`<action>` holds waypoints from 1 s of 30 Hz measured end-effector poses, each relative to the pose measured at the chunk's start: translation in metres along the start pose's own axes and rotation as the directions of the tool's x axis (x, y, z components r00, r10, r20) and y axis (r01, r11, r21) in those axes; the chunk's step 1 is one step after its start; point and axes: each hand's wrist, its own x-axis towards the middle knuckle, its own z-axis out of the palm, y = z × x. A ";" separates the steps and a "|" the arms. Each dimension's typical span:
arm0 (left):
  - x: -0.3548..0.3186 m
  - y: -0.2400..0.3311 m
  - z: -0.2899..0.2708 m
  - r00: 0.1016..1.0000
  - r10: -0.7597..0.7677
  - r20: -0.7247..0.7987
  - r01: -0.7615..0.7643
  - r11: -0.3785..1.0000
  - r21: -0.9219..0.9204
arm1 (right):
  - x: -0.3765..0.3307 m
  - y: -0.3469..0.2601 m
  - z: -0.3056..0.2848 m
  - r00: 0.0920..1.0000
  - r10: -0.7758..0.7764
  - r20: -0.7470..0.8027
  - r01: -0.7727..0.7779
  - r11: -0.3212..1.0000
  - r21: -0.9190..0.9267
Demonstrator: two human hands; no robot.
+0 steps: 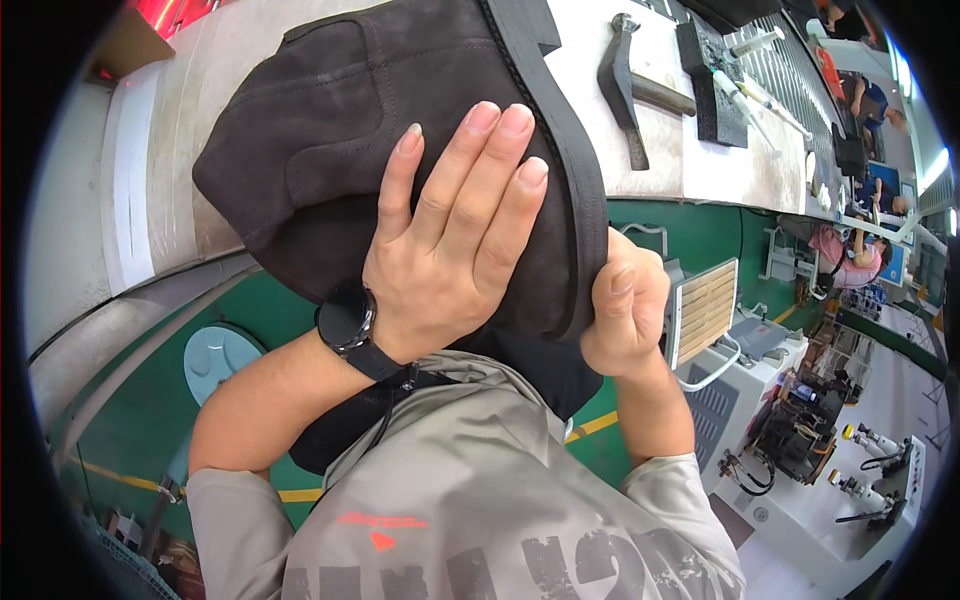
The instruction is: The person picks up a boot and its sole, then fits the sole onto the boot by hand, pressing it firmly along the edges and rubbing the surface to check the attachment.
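A dark brown suede boot [330,85] with a thick black sole [562,140] lies on its side in front of me, partly over the near edge of the workbench. Flat against its upper rests my left hand [450,235], fingers stretched out and only slightly apart, a black watch on the wrist. My right hand [628,310] is closed around the near end of the sole, thumb bent; the fingertips behind it are hidden.
On the pale workbench [655,170] a hammer [620,85] lies right of the boot, beside a black block [712,95] with white, syringe-like tubes. A light blue round stool [220,362] stands below left. Machines [800,430] fill the right; people sit farther off.
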 end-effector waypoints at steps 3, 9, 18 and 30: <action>-0.001 0.004 -0.001 1.000 -0.013 0.005 0.013 1.000 -0.020 | 0.001 -0.003 0.002 0.993 -0.102 -0.055 0.096 0.990 -0.103; -0.004 0.003 0.001 1.000 -0.001 -0.006 0.001 1.000 -0.013 | 0.014 -0.067 0.002 0.992 -0.088 0.091 0.126 0.590 -0.797; 0.001 -0.002 -0.010 0.996 0.016 0.086 -0.012 0.999 -0.052 | 0.057 -0.044 -0.017 0.955 0.295 0.030 -0.280 0.930 -0.237; -0.013 0.000 0.004 0.998 -0.034 0.044 0.037 0.996 -0.077 | 0.075 -0.048 -0.010 0.905 0.394 0.163 -0.387 0.919 -0.072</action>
